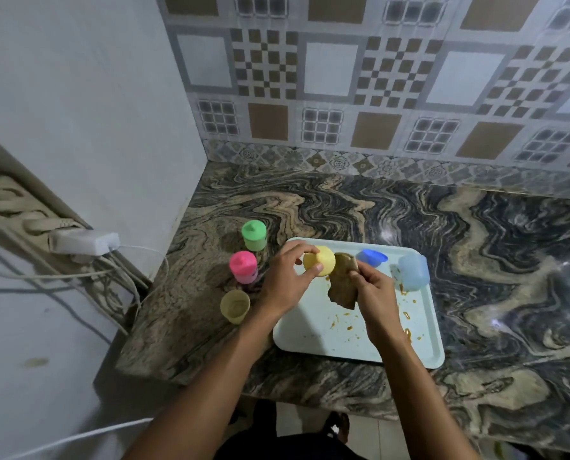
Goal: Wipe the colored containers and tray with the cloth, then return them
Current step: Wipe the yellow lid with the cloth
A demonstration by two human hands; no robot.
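Observation:
My left hand (286, 280) grips a yellow lid (320, 265) above the pale tray (423, 346). A brown cloth (341, 287) hangs from my right hand (374, 293), which presses it against the lid's right side. On the tray's far edge lie a blue lid (373, 257) and a clear blue container (414, 272). Brown smears mark the tray's right half. Left of the tray, on the counter, stand a green container (254, 234), a pink container (243, 266) and an open yellow container (234, 306).
The marble counter (492, 260) ends at a white wall on the left and a tiled wall behind. A white power strip (84, 242) with cables hangs on the left wall. The counter's front edge runs just below the tray.

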